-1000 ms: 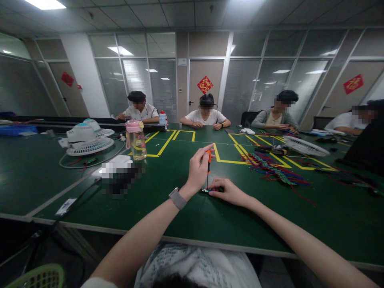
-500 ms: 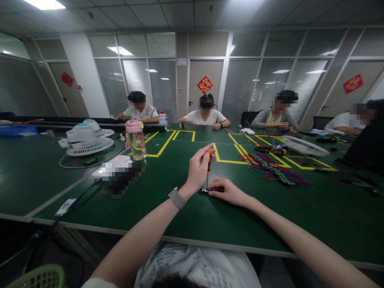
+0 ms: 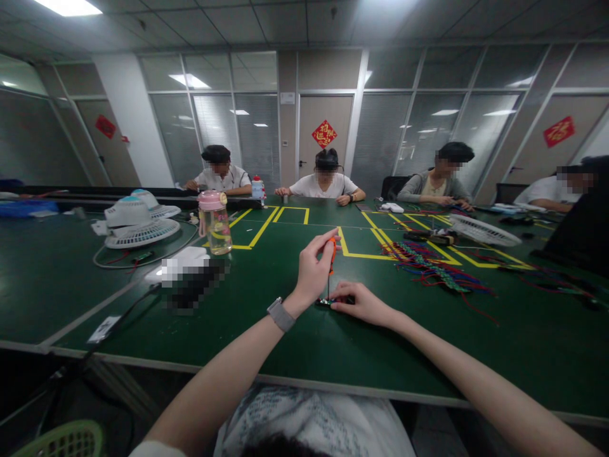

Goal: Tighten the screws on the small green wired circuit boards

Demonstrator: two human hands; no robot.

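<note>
My left hand (image 3: 315,266), with a grey watch at the wrist, is closed around the handle of an orange and black screwdriver (image 3: 332,257). The screwdriver stands upright, and its thin shaft reaches down to a small green circuit board (image 3: 325,303) on the table. My right hand (image 3: 360,303) rests on the table and pinches the right end of that board between thumb and fingers. Part of the board is covered by the right fingers, so its full shape is hidden.
A pink-lidded bottle (image 3: 215,222) and white fan parts (image 3: 137,222) stand to the left. Circuit boards with red and blue wires (image 3: 438,263) lie to the right, before a fan grille (image 3: 485,230). Several people sit across the green table (image 3: 266,346).
The screwdriver handle has turned in my left hand, showing more orange now. Both hands and the board stay in place. A person opposite has shifted a hand slightly left.
</note>
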